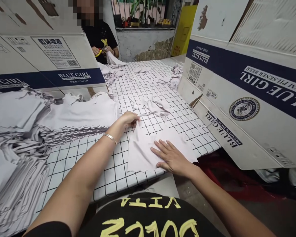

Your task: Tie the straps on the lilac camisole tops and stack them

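A pale pinkish-white garment piece (143, 151) lies on the grid-patterned tablecloth (113, 168) at the table's front edge. My left hand (130, 119) pinches a strap at its upper left corner, thumb and fingers together. My right hand (170, 156) lies on the garment's lower right part, fingers spread and palm down. Just beyond the garment is a loose crumpled heap of pale fabric (155, 105), with a thin strip of it reaching toward my left fingertips.
Stacked garments (81, 113) fill the left side, with more folded piles (17, 184) nearer me. Cardboard boxes stand left (71, 52) and right (212, 79). Across the table a person (98, 36) holds yellow-handled scissors and fabric. A red stool (227, 177) is below right.
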`<state>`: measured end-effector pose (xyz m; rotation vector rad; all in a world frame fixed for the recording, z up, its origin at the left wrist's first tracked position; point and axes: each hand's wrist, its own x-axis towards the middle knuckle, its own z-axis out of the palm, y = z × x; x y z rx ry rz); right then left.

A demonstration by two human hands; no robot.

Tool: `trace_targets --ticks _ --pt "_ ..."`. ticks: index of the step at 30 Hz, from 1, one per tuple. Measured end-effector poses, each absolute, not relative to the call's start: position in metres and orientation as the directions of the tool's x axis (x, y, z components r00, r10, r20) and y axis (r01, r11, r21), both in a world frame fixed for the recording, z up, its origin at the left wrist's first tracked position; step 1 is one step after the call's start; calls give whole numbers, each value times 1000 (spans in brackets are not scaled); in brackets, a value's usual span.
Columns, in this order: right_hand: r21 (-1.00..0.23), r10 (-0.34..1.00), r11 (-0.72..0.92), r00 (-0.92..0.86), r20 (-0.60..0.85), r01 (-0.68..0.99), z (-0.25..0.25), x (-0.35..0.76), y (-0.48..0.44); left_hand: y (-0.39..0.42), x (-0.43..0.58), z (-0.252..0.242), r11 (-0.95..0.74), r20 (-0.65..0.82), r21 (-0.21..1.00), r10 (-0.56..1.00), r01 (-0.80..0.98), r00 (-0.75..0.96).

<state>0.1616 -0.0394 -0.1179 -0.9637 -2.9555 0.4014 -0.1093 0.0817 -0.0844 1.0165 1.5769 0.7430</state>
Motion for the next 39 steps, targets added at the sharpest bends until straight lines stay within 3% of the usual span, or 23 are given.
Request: trace_targets --ticks 6,8,10,12,14,18,21,24,26,29,33,35,36,37,39 --pt "-314 571 766 -818 -70 562 -119 164 -42 99 -114 -67 443 -439 895 895 -56 78" --pt "-387 568 746 -821 -56 542 -113 166 -33 96 -112 -66 384 -375 918 922 -98 97" --pt "-479 629 698 -775 54 533 -98 164 -14 87 -109 -67 236 -227 969 968 -79 108" --pt "-558 714 652 -664 223 514 -77 156 15 75 -103 -67 43 -41 999 990 -9 136" --pt "-608 724 646 -622 297 462 -52 142 48 65 -97 -63 -107 92 991 979 76 182" --pt "-766 565 536 -825 13 355 -19 108 99 47 -91 -53 -214 162 953 958 215 236" --pt "-835 587 340 -791 -170 433 -12 99 113 22 -96 -59 -152 136 891 988 428 68" --pt "-810 680 240 -688 -252 534 -13 104 111 -16 -100 -81 53 22 678 995 733 -93" --pt "-760 726 225 -625 -286 609 -15 108 105 -41 -101 -96 106 -45 547 994 830 -98" --pt "-601 819 348 -545 -179 719 -19 106 94 -70 -103 -106 136 -116 530 989 837 -88" --pt "-309 838 533 -543 61 788 -23 92 75 -92 -107 -95 212 -80 731 971 649 -226" --pt "-205 822 569 -558 114 797 -24 86 56 -97 -103 -86 220 -133 880 965 421 -226" --pt "-159 811 585 -571 130 795 -23 84 43 -97 -99 -81 268 -235 932 960 245 -155" --pt "-122 790 612 -598 137 781 -22 84 28 -95 -94 -77 358 -357 933 934 35 -29" --pt "-122 696 718 -712 93 685 -16 87 -5 -87 -84 -73 557 -490 747 830 -363 265"
